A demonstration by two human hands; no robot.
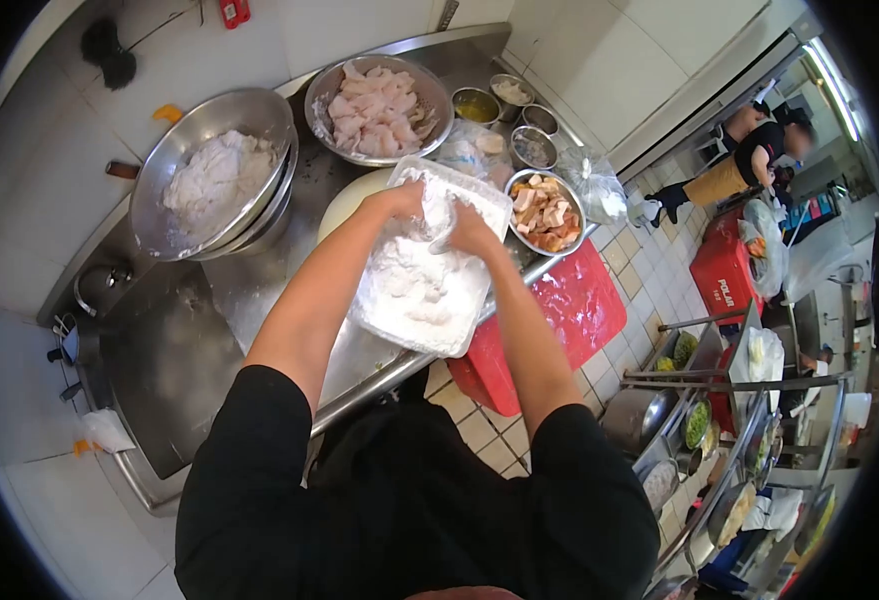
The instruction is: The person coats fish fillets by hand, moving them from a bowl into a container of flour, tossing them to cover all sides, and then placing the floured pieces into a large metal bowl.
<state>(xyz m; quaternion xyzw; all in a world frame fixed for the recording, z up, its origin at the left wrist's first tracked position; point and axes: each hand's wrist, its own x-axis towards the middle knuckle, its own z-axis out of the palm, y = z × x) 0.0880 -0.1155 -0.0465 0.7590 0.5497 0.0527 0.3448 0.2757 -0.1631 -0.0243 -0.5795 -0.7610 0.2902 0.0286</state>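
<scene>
A white rectangular tub (374, 318) of white powder like flour (414, 275) stands at the counter's front edge, partly over a red lid. Both hands reach into its far part. My left hand (406, 200) is at the far left, its fingers hidden in the powder. My right hand (471, 232) enters from the right, its fingertips buried beside a powder-coated lump. Whether either hand grips anything is hidden. Behind the tub, a perforated metal bowl (446, 128) holds pale raw meat strips (379, 108). To the right is a steel bowl of browned, cut-up pieces (546, 212).
At the left, stacked steel bowls (144, 215) hold powder-coated food (221, 180) near a sink (164, 350). Small metal containers (532, 147) and a plastic bag (594, 182) stand at the back right. A red cooler (569, 310) is below the counter. A person (749, 165) stands farther off.
</scene>
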